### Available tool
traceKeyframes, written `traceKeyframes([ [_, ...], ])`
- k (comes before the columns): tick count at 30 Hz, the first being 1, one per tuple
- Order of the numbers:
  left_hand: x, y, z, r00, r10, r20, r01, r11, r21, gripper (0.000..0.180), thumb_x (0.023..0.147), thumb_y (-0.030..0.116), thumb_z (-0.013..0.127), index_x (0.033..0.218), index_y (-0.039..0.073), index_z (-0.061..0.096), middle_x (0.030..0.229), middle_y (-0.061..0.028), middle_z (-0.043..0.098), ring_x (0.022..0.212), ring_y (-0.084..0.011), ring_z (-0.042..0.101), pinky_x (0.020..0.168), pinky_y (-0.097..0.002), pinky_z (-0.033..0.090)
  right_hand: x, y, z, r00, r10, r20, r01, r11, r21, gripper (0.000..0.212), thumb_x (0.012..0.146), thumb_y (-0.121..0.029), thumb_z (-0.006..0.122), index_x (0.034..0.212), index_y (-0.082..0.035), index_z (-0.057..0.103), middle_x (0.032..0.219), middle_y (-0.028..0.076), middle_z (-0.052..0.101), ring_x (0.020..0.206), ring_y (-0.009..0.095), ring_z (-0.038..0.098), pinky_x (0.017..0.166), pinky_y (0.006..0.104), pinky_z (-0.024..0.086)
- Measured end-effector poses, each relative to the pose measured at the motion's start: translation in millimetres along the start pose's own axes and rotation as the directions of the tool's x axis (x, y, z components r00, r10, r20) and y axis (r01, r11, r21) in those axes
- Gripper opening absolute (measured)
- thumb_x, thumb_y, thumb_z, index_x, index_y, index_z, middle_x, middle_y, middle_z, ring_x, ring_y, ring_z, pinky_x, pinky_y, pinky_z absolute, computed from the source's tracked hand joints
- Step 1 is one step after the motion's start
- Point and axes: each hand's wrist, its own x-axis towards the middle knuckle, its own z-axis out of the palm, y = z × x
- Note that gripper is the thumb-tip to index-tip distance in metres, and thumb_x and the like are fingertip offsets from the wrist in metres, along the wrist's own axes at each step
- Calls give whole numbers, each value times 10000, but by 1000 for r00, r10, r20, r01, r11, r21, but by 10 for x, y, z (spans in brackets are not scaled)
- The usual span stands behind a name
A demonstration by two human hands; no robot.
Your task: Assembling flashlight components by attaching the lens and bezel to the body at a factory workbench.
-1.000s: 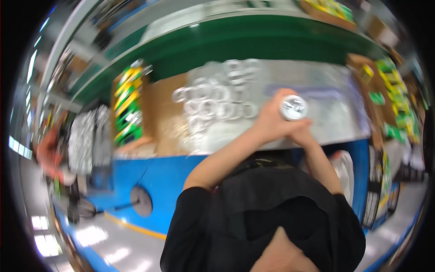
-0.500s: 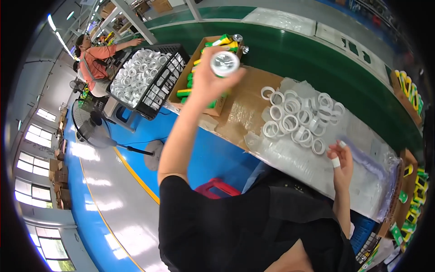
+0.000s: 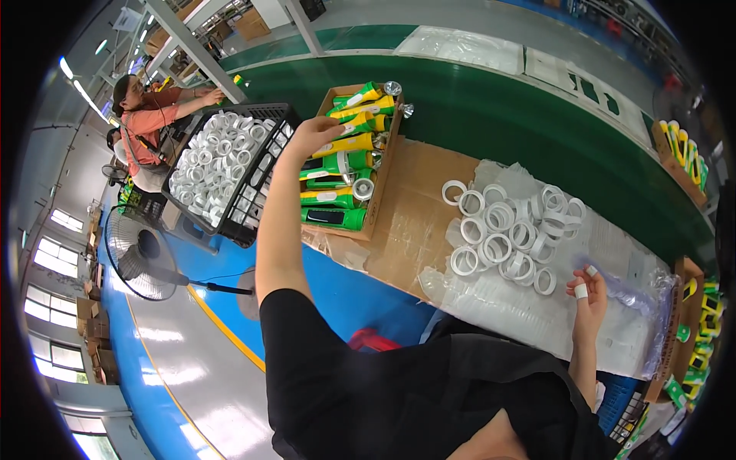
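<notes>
Head view: I can't tell whether my left hand (image 3: 313,138) grips a green-and-yellow flashlight (image 3: 359,125), probably light, stiff, best held mid-body; my right hand (image 3: 590,300) is half-curled, empty.

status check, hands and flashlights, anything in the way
Left hand over boxed flashlights, grip unclear. Right hand loosely curled, nothing visible in it. White rings piled between hands.

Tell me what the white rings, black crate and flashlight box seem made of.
White rings: probably plastic, smooth with soft highlights. Black crate: likely moulded plastic, satin, given its lattice wall. Flashlight box: apparently cardboard, its walls matte brown.
</notes>
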Motion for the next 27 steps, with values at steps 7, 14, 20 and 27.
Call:
traceKeyframes([
  [7,474,-161,481,967,240,-90,-91,648,756,478,775,197,727,1223,112,584,1163,-116,616,1134,-310,583,966,-518,419,198,-73,485,975,-155,161,149,988,51,370,949,-73,576,1296,20,488,1134,114,598,885,142,602,788,276,501],
  [14,145,173,441,829,515,-220,-257,698,668,399,844,152,695,1208,46,568,1118,-174,621,1012,-373,606,839,-432,495,314,-258,640,927,-148,346,151,988,18,301,953,-65,575,1243,9,536,1072,88,614,902,132,603,806,262,492],
  [20,-1022,1680,1142,779,608,-153,-618,786,-22,336,893,191,690,1162,26,575,897,-100,644,810,-198,628,723,-319,506,573,-622,705,746,-384,545,500,863,-76,314,985,-140,564,1256,17,551,1096,81,626,1004,171,604,920,319,475],
  [27,-2044,1829,2843,692,715,99,-542,606,-583,297,831,127,727,1094,44,616,839,-73,641,734,-186,628,675,-339,502,325,-758,610,802,-110,587,-83,953,292,674,898,-396,670,1400,-14,433,1320,139,564,1196,227,555,1022,370,436],
])
